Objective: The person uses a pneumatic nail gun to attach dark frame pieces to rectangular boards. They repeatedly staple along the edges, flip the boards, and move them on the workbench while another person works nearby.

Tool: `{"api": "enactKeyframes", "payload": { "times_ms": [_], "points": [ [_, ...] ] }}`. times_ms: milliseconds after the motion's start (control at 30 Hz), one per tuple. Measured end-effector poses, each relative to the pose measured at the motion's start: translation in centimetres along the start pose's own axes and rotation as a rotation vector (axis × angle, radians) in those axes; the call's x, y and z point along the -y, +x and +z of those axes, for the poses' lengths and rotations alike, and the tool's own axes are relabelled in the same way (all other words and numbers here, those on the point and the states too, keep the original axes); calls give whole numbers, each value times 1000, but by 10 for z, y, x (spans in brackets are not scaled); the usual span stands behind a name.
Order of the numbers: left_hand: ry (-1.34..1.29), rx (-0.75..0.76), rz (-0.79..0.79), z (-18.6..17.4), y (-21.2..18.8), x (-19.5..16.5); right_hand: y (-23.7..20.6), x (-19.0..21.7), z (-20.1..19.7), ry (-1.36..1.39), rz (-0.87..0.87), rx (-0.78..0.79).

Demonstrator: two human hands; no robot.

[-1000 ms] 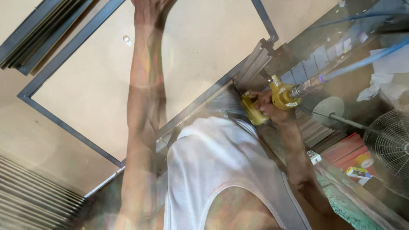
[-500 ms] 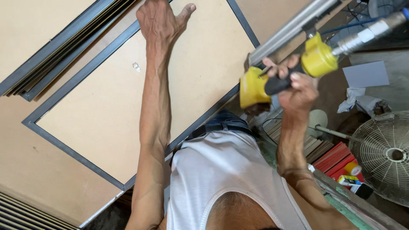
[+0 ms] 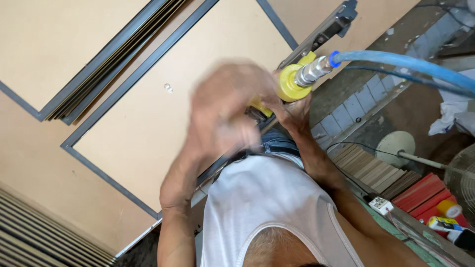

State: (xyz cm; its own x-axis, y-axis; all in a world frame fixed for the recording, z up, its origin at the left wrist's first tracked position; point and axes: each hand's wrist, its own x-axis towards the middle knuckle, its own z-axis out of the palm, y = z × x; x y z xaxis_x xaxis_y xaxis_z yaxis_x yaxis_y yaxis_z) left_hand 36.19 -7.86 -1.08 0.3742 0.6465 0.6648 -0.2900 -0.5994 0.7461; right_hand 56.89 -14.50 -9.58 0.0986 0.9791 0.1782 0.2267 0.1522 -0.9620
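Head view showed the yellow air tool (image 3: 292,84) gripped in the right hand (image 3: 289,111), fingers wrapped round its body, probably to keep the nose steady over the grey frame edge (image 3: 237,153) just below. A blue hose (image 3: 396,62) ran off the tool's coupling, away from that hand. The left hand (image 3: 225,106) was a blur just beside the tool; whether it was clenched or loose I couldn't tell. Half a second earlier that hand lay flat, far out on the tan board (image 3: 148,113); it had since swung back in.
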Motion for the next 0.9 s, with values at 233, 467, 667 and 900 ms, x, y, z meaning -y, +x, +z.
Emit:
{"api": "enactKeyframes", "payload": {
  "times_ms": [233,467,667,900],
  "points": [
    [-664,176,32,99,-13,-105,-7,-2,6,364,56,43],
    [-658,230,-25,98,-13,-105,-6,-3,0,311,111,29],
    [-639,247,0,103,-14,-107,-6,-5,-1,249,23,66],
    [-466,307,27,67,-21,-102,-5,-8,4,422,143,35]
  ]
}}
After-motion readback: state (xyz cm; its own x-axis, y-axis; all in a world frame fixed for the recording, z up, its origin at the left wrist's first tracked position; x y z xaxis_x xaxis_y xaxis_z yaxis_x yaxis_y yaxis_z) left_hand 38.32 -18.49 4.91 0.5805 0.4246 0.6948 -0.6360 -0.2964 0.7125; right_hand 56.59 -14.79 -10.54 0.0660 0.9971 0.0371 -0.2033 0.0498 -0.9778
